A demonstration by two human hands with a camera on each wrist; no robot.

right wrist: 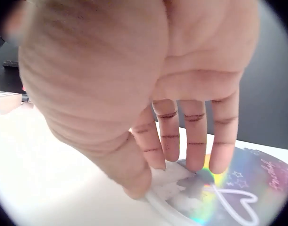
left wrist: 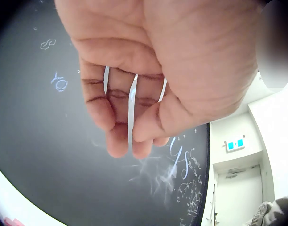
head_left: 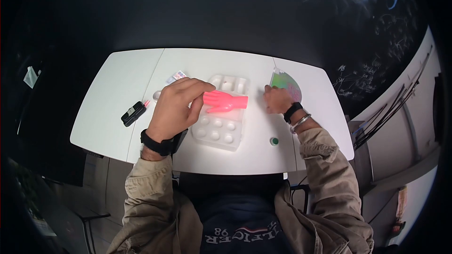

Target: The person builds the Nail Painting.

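My left hand (head_left: 175, 106) hovers left of the pink plastic hand form (head_left: 226, 101), its fingers loosely bent and nothing between them. In the left wrist view the left palm and fingers (left wrist: 118, 141) show against the dark wall. At the right, my right hand (head_left: 278, 99) reaches to the near left edge of a shiny, fan-shaped holographic case (head_left: 288, 83). The right wrist view has its fairly straight fingers (right wrist: 196, 160) over that case, which bears a white heart outline. The right thumb lies right at the case's pale rim.
Under the pink form lies a white tray (head_left: 202, 137) with round wells and compartments. A black device (head_left: 133, 114) with a pink tip sits at the left, near a small colourful sheet (head_left: 177, 76). A little green-topped container (head_left: 274, 141) stands near the table's front edge.
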